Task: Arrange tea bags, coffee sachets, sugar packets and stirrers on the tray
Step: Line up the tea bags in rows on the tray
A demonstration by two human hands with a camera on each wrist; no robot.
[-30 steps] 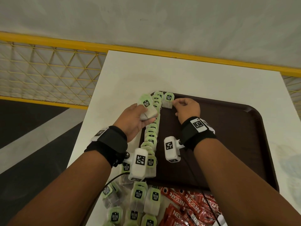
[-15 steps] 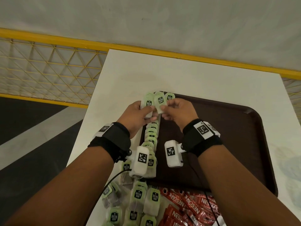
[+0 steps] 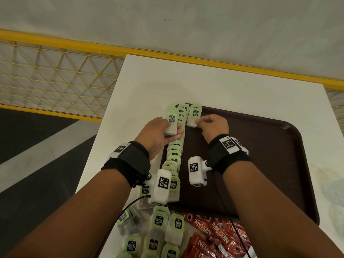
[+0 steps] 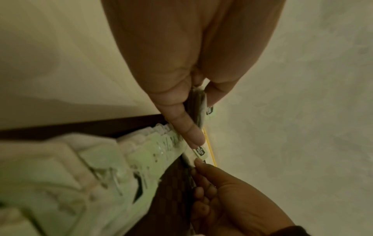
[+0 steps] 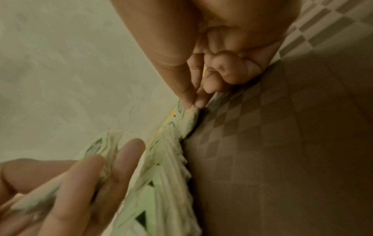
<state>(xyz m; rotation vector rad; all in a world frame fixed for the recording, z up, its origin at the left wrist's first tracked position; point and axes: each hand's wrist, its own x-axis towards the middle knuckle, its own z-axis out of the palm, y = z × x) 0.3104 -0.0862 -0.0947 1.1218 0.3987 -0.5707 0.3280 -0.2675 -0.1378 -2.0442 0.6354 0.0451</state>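
A dark brown tray (image 3: 260,164) lies on the white table (image 3: 223,86). A row of green-tagged tea bags (image 3: 174,159) runs along the tray's left edge. My left hand (image 3: 163,132) holds a small stack of tea bags (image 3: 171,121) above that row; the thumb (image 4: 181,121) presses on the stack. My right hand (image 3: 210,125) pinches one tea bag (image 3: 193,116) by its lower edge at the tray's far left corner, beside the row's top. In the right wrist view the thumb and forefinger (image 5: 191,99) pinch that bag's edge.
Loose tea bags (image 3: 160,231) lie near the table's front edge, with red Nescafe sachets (image 3: 214,237) to their right. A yellow mesh railing (image 3: 55,77) stands beyond the table's left and far sides. Most of the tray's floor is bare.
My right hand took one tea bag from the left hand's stack and carried it right and away, down to the tray's far left corner. The left hand stayed over the row.
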